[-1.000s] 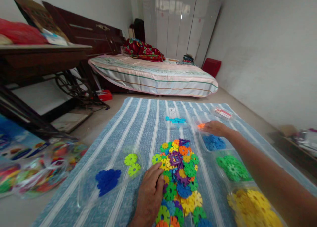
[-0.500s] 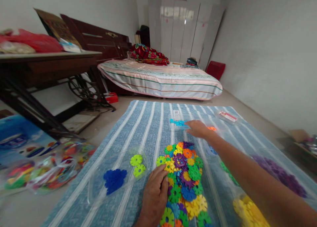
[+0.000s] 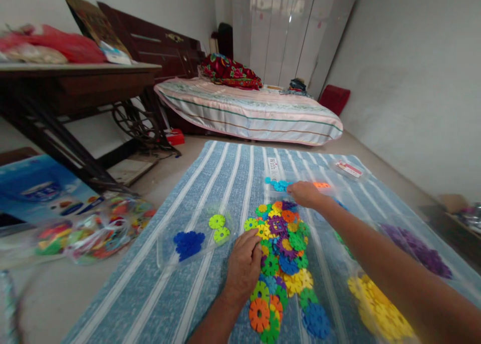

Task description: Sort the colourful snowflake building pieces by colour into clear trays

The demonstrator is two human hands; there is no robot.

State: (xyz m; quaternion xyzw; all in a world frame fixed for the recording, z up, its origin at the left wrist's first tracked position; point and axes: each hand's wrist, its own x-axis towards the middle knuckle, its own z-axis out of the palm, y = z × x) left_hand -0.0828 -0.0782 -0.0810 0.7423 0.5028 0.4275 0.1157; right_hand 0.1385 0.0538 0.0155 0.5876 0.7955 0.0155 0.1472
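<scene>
My left hand (image 3: 245, 262) lies along the left edge of a pile of mixed-colour plastic snowflake discs (image 3: 287, 246). Its fingers are stretched out, with the tips touching the pile near a yellow disc. Farther off, my right hand (image 3: 306, 195) is over a clear tray (image 3: 300, 176), its fingers bent together beside light blue snowflake discs (image 3: 280, 186). What those fingertips hold, if anything, is hidden. Orange discs (image 3: 321, 185) lie in the same tray, to the right of the hand.
A clear tray (image 3: 163, 251) at left holds dark blue and lime discs. Purple discs (image 3: 415, 249) and yellow discs (image 3: 379, 309) lie at right. A small clear box (image 3: 349, 168) sits at the far right of the striped cloth (image 3: 146, 294). Bags of toys (image 3: 97, 234) rest on the floor.
The view has shifted, so the whole scene sits higher in the picture. My right hand's fingers look more closed beside the light blue discs. The left hand stays at the pile.
</scene>
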